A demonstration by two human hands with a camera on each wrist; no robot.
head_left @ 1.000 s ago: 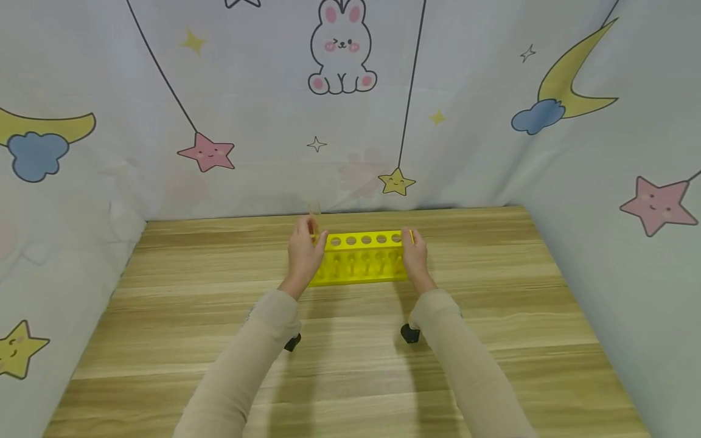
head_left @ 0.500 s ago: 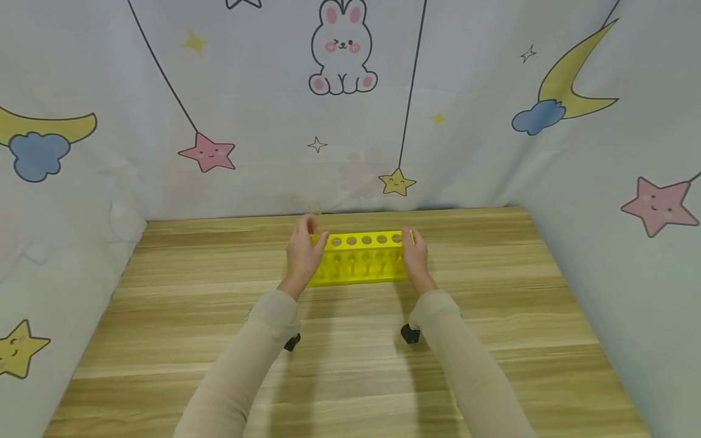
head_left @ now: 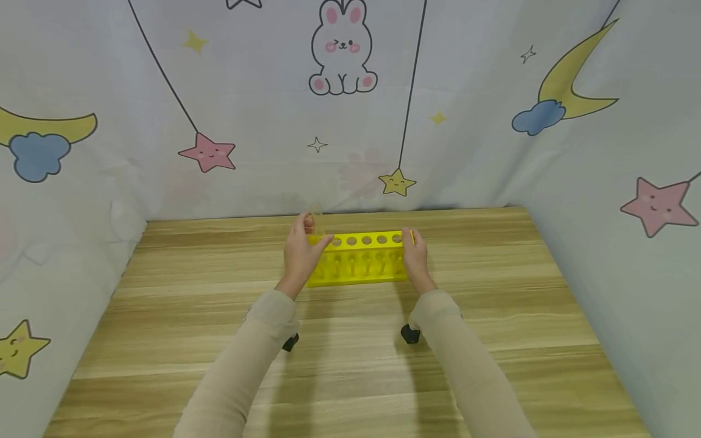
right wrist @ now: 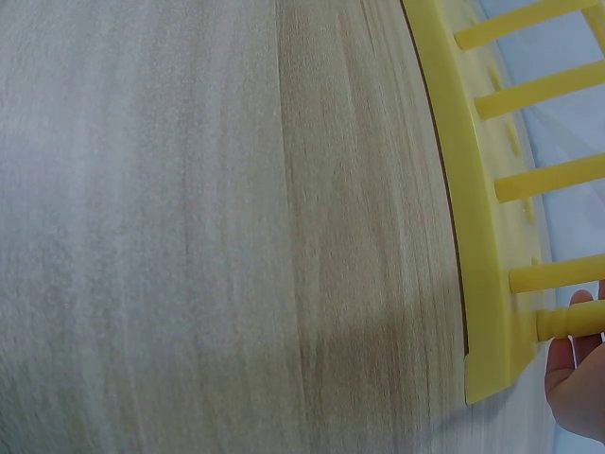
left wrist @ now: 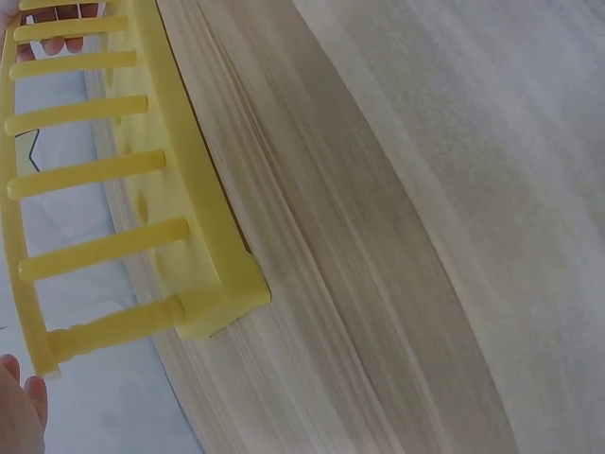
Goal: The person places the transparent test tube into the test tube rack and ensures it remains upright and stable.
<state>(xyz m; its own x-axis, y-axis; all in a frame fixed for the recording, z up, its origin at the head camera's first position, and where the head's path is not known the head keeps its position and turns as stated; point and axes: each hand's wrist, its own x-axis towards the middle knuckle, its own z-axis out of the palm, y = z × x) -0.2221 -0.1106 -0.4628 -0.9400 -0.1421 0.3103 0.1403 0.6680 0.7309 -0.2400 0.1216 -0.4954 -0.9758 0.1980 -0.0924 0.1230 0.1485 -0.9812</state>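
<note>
A yellow test tube rack (head_left: pixel 366 266) with a row of holes stands on the table. At its left end a clear tube (head_left: pixel 317 218), probably a test tube, sticks up; its lower part is hidden. My left hand (head_left: pixel 298 255) is around that tube, thumb and fingers spread apart, the thumb over the rack's top edge. In the left wrist view only its fingertips (left wrist: pixel 36 395) show by the rack's corner. My right hand (head_left: pixel 416 255) grips the rack's right end, thumb on top. In the right wrist view its fingers curl around the end post (right wrist: pixel 572 322).
The wood-grain table (head_left: pixel 350 365) extends in front of the rack and to both sides. A white cloth (head_left: pixel 263 109) printed with stars, moons and a rabbit hangs behind and at the sides. Black wrist devices (head_left: pixel 410 333) show under the sleeves.
My left hand has shifted slightly left and its thumb and fingers have spread, so the clear tube shows more plainly. The right hand and the rack have stayed put.
</note>
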